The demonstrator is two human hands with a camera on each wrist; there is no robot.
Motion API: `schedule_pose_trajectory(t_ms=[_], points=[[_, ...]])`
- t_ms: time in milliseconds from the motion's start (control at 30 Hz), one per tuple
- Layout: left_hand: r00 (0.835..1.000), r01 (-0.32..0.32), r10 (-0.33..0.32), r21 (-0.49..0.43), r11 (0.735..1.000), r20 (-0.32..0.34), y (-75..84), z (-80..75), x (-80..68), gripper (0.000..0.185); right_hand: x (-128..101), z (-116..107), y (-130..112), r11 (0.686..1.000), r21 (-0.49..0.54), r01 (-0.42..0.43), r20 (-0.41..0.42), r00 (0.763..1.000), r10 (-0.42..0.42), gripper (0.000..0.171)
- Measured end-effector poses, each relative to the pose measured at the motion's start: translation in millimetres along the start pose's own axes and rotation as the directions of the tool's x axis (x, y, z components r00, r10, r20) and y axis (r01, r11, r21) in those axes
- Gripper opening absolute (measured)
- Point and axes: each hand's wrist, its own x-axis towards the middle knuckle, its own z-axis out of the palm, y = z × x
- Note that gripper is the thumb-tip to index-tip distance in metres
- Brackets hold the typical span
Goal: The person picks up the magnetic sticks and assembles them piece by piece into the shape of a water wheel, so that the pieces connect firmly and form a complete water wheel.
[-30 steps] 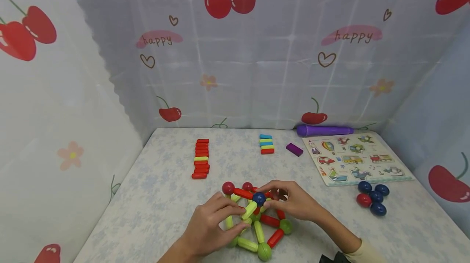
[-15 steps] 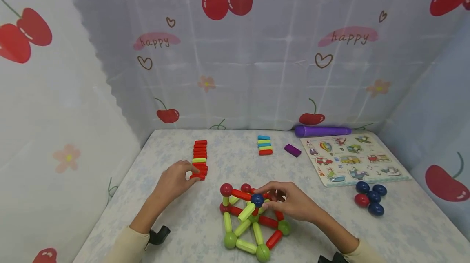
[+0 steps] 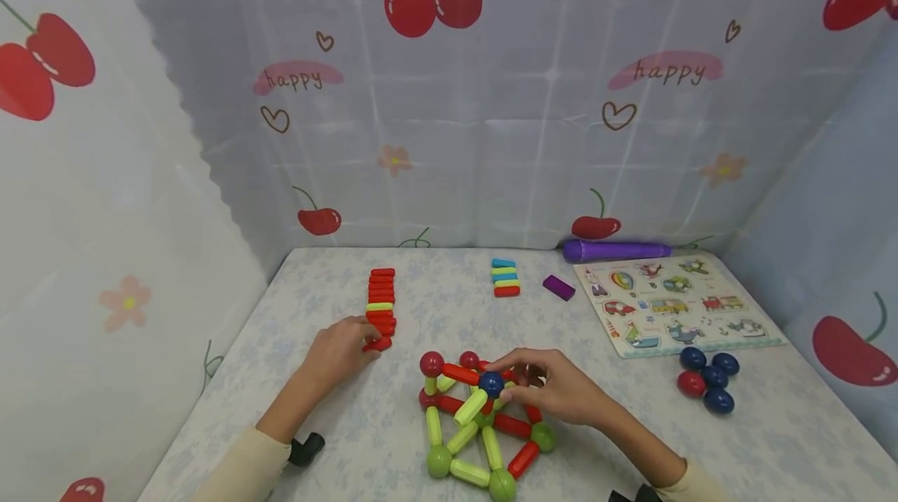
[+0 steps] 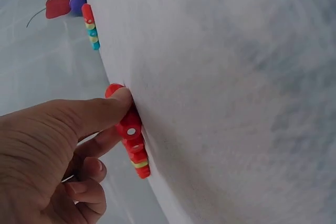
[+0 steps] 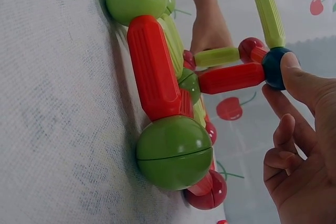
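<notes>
A: Reaching away from the build, the left hand pinches the nearest red stick at the near end of the row of sticks; the left wrist view shows thumb and curled fingers on it. The stick lies low against the table.

B: And the right hand?

A: It steadies the ball-and-stick frame, fingertips touching the blue ball at its top. Whether they grip it or merely rest on it cannot be told.

B: Which step is this, judged from the layout?

A: Fetching one more strut. The frame stands at the table's near edge; spare balls lie well apart to the right, beside the puzzle board.

B: What would the next move call for?

A: Probably lifting the stick free of its neighbours, which seem to cling together, then bringing one end onto a ball while the right hand keeps the frame from shifting.
</notes>
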Motion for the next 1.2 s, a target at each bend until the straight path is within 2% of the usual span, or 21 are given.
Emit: schedule_pose_trajectory(t_ms=[200, 267, 333, 400, 467, 533, 633, 700, 767, 833, 900, 1067, 1200], points=[[0.998, 0.012, -0.009, -0.051, 0.999, 0.063, 8.2, -2.0, -12.4, 0.022, 1, -1, -1, 1.000, -0.011, -0.015, -0.002, 1.000, 0.015, 0.035], [0.998, -0.001, 0.009, -0.133, 0.991, 0.060, 12.8, -6.3, -19.9, 0.024, 1, -1, -1, 1.000, -0.012, -0.020, 0.000, 1.000, 0.020, 0.035], [0.998, -0.029, 0.042, -0.267, 0.963, 0.040, 19.1, -13.2, -28.9, 0.025, 1, -1, -1, 1.000, -0.014, -0.021, 0.002, 1.000, 0.021, 0.035], [0.995, -0.079, 0.098, -0.420, 0.904, 0.023, 27.2, -21.7, -39.2, 0.025, 1, -1, -1, 1.000, -0.015, -0.023, 0.002, 1.000, 0.023, 0.035], [0.986, -0.123, 0.167, -0.566, 0.815, 0.025, 36.8, -29.0, -49.5, 0.022, 1, -2, -2, 1.000, -0.015, -0.025, 0.001, 1.000, 0.025, 0.034], [0.970, -0.149, 0.239, -0.675, 0.723, 0.041, 47.5, -32.8, -58.8, 0.019, 1, -2, -2, 1.000, -0.015, -0.027, -0.001, 1.000, 0.027, 0.033], [0.938, -0.168, 0.342, -0.778, 0.605, 0.064, 63.1, -30.4, -69.7, 0.015, 1, -2, -2, 1.000, -0.012, -0.026, -0.001, 1.000, 0.026, 0.033], [0.917, -0.182, 0.395, -0.817, 0.547, 0.060, 71.5, -24.6, -74.8, 0.015, 1, -2, -1, 1.000, -0.009, -0.023, 0.002, 1.000, 0.023, 0.034], [0.903, -0.196, 0.427, -0.835, 0.514, 0.050, 77.8, -16.8, -78.1, 0.016, 1, -1, 0, 1.000, -0.005, -0.021, 0.004, 1.000, 0.021, 0.035], [0.893, -0.201, 0.447, -0.843, 0.499, 0.051, 82.3, -9.3, -79.7, 0.016, 1, -1, 0, 1.000, -0.004, -0.018, 0.002, 1.000, 0.018, 0.035], [0.890, -0.200, 0.450, -0.834, 0.514, 0.064, 85.0, -2.4, -80.1, 0.016, 1, 0, 0, 1.000, -0.007, -0.018, -0.001, 1.000, 0.018, 0.034], [0.891, -0.184, 0.438, -0.790, 0.585, 0.117, 86.5, 7.6, -80.3, 0.018, 0, 0, -1, 1.000, -0.018, -0.021, -0.003, 1.000, 0.021, 0.034], [0.893, -0.158, 0.426, -0.787, 0.596, 0.144, 85.8, 9.1, -80.8, 0.018, 0, 0, -2, 0.999, -0.027, -0.021, 0.002, 1.000, 0.021, 0.036]])
